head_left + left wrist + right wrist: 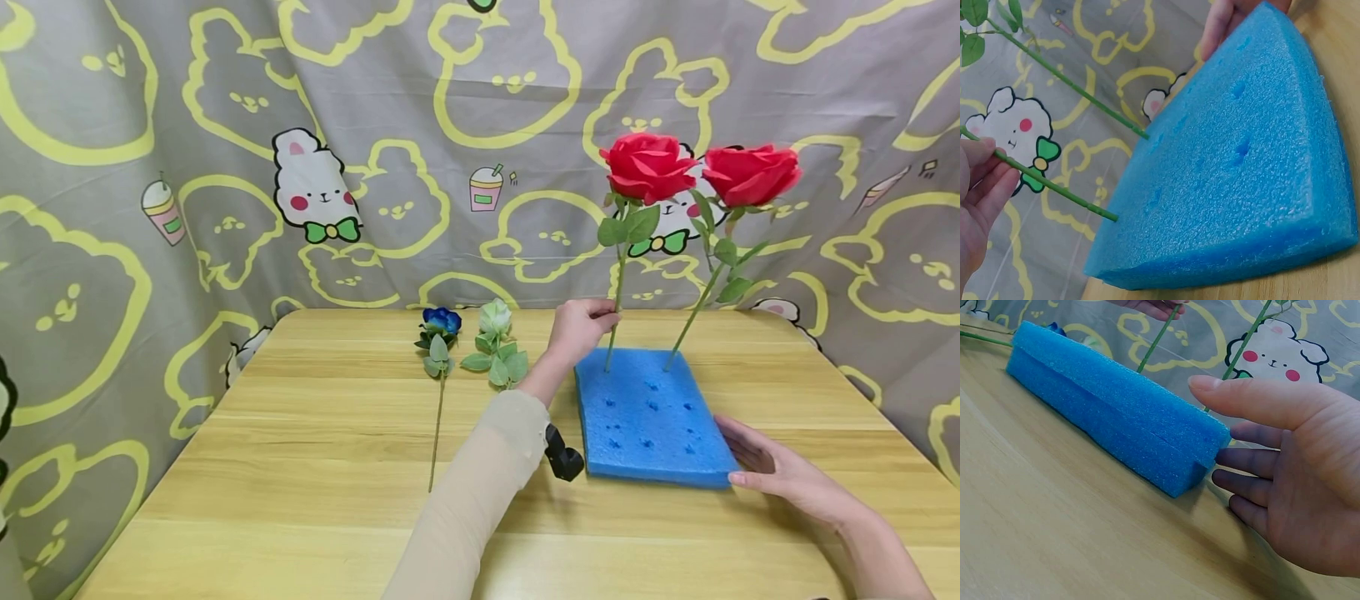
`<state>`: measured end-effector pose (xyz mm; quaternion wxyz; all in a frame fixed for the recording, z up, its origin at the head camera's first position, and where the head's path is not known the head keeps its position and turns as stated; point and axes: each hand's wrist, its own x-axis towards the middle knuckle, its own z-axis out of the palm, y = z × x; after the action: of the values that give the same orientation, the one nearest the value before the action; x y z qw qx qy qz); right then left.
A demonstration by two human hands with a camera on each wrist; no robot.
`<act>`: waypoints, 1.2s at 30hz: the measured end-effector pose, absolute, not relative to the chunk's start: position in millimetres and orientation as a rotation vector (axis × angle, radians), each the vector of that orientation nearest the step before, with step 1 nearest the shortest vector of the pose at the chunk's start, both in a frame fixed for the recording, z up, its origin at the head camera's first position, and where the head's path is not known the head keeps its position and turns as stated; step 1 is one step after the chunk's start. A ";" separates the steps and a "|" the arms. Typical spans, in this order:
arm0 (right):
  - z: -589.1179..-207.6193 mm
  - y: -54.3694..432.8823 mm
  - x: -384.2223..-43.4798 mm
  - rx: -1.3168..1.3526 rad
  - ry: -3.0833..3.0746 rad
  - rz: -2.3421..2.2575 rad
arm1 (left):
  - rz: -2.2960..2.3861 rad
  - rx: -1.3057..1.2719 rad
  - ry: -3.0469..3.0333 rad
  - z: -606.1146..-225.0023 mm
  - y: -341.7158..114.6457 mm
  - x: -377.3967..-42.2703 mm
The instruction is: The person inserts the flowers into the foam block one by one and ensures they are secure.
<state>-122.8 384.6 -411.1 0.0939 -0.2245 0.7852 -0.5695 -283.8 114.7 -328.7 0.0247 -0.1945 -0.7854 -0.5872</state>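
A blue foam block (652,465) lies on the table, its top dotted with several holes. Two red artificial roses stand in its far part: the left rose (651,169) nearly upright, the right rose (750,177) leaning right. My left hand (581,327) pinches the left rose's green stem (1063,190) between thumb and fingers, a little above the foam. The stem's lower end is hidden inside the block. At the block's right side is my right hand (791,479), fingers extended and thumb apart, by the near right corner; the right wrist view shows nothing gripped.
On the wooden table (300,467), left of the block, lie a blue artificial rose (441,321) and a pale green-white rose (495,318). The left forearm partly covers the pale one's stem. A patterned grey curtain (405,100) hangs behind the table.
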 end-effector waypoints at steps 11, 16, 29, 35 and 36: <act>-410.3 383.4 -122.7 -0.647 2.333 -1.672 | -1.596 -0.709 -2.535 -337.3 118.7 -281.6; -410.0 383.4 -123.2 -0.650 2.348 -1.665 | -1.519 -0.739 -2.529 -342.8 119.5 -282.3; -410.7 384.8 -123.4 -0.658 2.336 -1.685 | -1.534 -0.676 -2.574 -344.0 121.0 -282.5; -411.6 385.4 -123.5 -0.656 2.339 -1.679 | -1.527 -0.656 -2.599 -341.5 120.7 -281.9; -411.7 385.4 -123.5 -0.656 2.338 -1.680 | -1.521 -0.656 -2.603 -340.9 120.7 -281.8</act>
<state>-123.5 385.4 -411.7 0.0944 -0.2214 0.7882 -0.5664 -281.8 120.7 -340.9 0.0280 -0.2124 -0.8434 -0.4928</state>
